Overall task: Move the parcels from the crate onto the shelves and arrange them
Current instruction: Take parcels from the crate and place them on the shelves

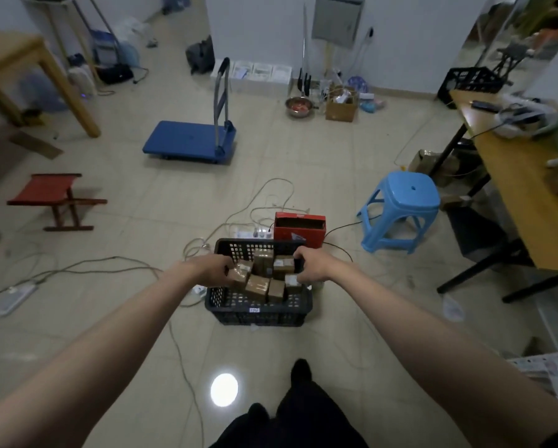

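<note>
While both arms are extended forward and down, a black perforated crate is seen on the tiled floor, directly ahead of the person's dark-clad legs. Several brown taped parcels are packed inside the crate, some upright and some tilted. The left hand is positioned at the crate's left side, with fingers curled against the leftmost parcel; whether that parcel or the crate rim is grasped cannot be told. The right hand is placed at the crate's right side, fingers curled at the rim next to a labelled parcel; its exact hold cannot be told either.

Just behind the crate, an open red box is noted, with a white power strip and loose cables beside it. A blue plastic stool stands to the right of the crate, and a wooden table beyond that. Farther behind the crate, a blue platform trolley is observed. A red folding stool is located well to the crate's left.
</note>
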Demonstrator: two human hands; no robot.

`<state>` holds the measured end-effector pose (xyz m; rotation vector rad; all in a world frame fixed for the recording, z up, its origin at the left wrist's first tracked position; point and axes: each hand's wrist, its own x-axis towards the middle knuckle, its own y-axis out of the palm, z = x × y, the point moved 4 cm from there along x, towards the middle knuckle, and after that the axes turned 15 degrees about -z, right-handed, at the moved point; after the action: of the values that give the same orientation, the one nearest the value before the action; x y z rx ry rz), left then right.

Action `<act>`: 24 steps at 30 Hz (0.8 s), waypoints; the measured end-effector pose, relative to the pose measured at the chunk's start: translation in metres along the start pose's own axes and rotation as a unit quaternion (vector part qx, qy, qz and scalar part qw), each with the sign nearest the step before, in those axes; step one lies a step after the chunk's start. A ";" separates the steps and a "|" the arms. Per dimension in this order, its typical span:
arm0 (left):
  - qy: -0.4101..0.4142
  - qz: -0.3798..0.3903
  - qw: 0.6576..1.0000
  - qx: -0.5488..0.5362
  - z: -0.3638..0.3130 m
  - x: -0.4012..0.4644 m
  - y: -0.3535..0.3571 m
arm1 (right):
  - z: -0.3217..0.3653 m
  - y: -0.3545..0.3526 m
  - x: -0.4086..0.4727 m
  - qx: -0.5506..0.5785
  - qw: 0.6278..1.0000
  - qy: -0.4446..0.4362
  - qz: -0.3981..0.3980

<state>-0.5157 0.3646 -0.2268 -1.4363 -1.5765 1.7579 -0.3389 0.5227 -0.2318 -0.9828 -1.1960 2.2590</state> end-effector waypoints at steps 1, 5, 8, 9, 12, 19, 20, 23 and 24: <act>-0.004 0.004 1.000 -0.007 0.008 0.004 0.003 | 0.006 0.005 0.010 -0.002 1.000 -0.002 0.009; -0.025 0.031 0.999 -0.019 0.036 0.033 0.015 | 0.022 0.026 0.056 -0.002 0.999 -0.014 0.047; -0.044 0.047 0.997 -0.030 0.056 0.065 0.020 | 0.028 0.038 0.098 -0.011 0.998 -0.032 0.059; -0.048 0.057 0.997 -0.035 0.061 0.076 0.020 | 0.028 0.042 0.112 -0.016 0.997 -0.033 0.063; -0.063 0.082 0.993 -0.051 0.074 0.110 0.020 | 0.023 0.051 0.154 -0.015 0.997 -0.028 0.076; -0.108 0.117 0.982 -0.102 0.113 0.189 0.042 | -0.001 0.082 0.226 0.020 0.991 -0.009 0.129; -0.118 0.118 0.979 -0.114 0.120 0.200 0.047 | -0.005 0.089 0.237 0.022 0.991 -0.003 0.130; -0.139 0.126 0.971 -0.147 0.138 0.233 0.070 | -0.013 0.115 0.264 0.035 0.988 0.031 0.148; -0.147 0.124 0.968 -0.158 0.144 0.244 0.079 | -0.015 0.125 0.273 0.039 0.986 0.043 0.155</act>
<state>-0.7105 0.4647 -0.4234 -1.6381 -1.9774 2.0075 -0.5143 0.6324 -0.4507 -1.2962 -0.9650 2.4466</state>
